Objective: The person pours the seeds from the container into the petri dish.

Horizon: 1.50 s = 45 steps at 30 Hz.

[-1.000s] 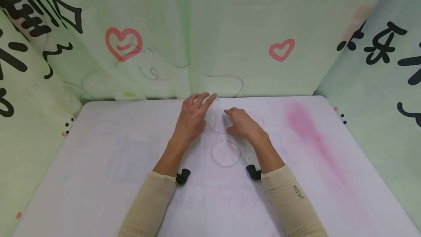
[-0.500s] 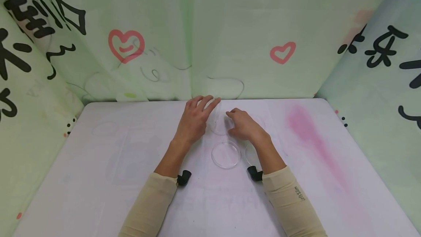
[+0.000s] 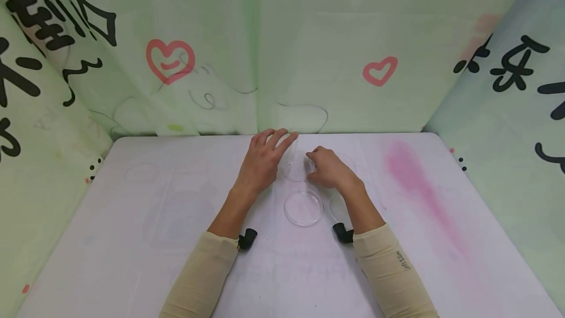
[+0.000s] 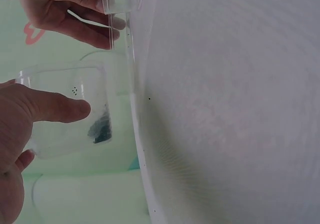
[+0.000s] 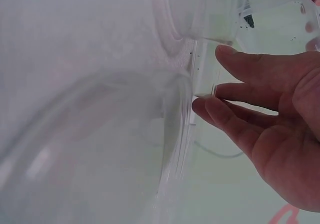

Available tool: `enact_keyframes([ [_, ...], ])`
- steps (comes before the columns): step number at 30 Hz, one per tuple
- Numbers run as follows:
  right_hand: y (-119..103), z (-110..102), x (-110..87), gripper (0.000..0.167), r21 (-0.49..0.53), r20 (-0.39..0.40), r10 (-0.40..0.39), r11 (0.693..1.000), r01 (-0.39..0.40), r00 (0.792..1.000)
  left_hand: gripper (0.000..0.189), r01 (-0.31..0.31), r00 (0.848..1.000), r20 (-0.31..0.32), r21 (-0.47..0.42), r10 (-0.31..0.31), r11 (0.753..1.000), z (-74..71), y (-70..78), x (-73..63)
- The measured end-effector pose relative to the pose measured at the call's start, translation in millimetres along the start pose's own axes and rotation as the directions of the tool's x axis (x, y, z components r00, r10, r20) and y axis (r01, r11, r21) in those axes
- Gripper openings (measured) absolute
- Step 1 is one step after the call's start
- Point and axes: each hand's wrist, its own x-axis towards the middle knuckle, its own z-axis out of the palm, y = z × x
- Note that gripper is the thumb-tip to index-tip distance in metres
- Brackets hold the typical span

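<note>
My left hand grips a clear plastic container tilted on its side, thumb laid across its face. Small dark grains are gathered in its lower corner. Close below stands a clear petri dish at the back of the table. With thumb and fingertips at that dish's side, my right hand holds its rim. In the right wrist view, another petri dish fills the foreground, close to the camera.
A clear petri dish lies in front of the hands, with another dish partly behind the right forearm. The white-covered table ends at a green curtain just behind the hands.
My left hand with the container has shifted slightly to the right. The right hand keeps its place at the back dish, and the head view has tilted a little.
</note>
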Motion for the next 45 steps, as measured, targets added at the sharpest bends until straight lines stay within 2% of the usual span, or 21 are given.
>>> enact_keyframes([
  [12,3.6,-0.8,-0.8,0.063,0.021,-0.037,-0.018,1.0,0.019,0.999,0.071,-0.03,0.999,0.016,-0.012,0.03,0.999,0.5,2.5,0.9],
  [21,0.9,-0.6,-0.3,0.063,0.03,-0.035,0.004,1.0,-0.003,0.999,0.074,-0.079,0.997,-0.004,0.004,0.079,0.997,-0.1,4.1,1.0],
  [34,1.3,0.2,-1.3,0.062,0.025,-0.041,-0.01,1.0,0.011,0.999,0.073,-0.14,0.989,-0.041,0.08,0.144,0.987,-1.1,6.1,1.6],
  [45,0.1,-0.9,-2.8,0.063,0.014,-0.042,-0.011,1.0,0.011,0.999,0.07,-0.151,0.986,-0.046,0.117,0.157,0.982,-0.4,7.1,2.1],
])
